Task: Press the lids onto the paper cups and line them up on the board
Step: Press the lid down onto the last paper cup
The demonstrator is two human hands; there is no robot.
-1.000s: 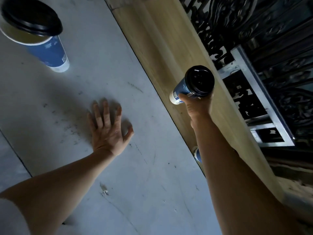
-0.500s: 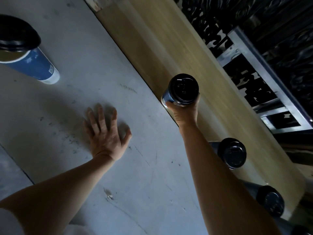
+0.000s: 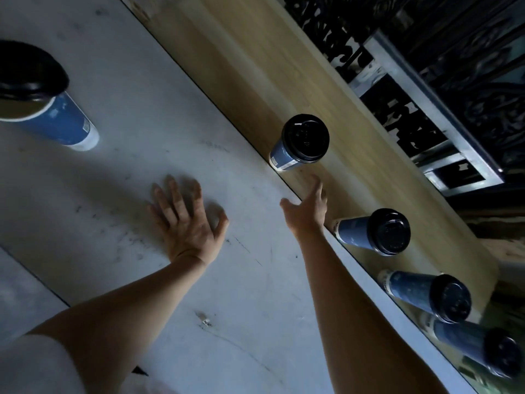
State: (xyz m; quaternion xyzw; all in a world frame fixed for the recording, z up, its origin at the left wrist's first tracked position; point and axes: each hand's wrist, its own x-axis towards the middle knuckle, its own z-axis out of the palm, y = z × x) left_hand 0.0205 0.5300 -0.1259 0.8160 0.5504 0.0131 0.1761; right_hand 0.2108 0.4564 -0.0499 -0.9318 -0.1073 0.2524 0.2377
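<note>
Blue paper cup [image 3: 284, 155], black lid [image 3: 306, 137] on, upright on wooden board [image 3: 255, 66]

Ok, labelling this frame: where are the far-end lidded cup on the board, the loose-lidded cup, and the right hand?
Far-end cup [image 3: 301, 143], head view, lid centre.
Loose-lid cup [image 3: 61, 123], head view, blue wall.
Right hand [image 3: 308, 211], head view, its back.

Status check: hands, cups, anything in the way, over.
Left hand flat on grey surface, right hand open, no grip. Four lidded cups in line on the board. Left over: fifth cup off the board, lid tilted, not pressed. Nothing between hands and it.
</note>
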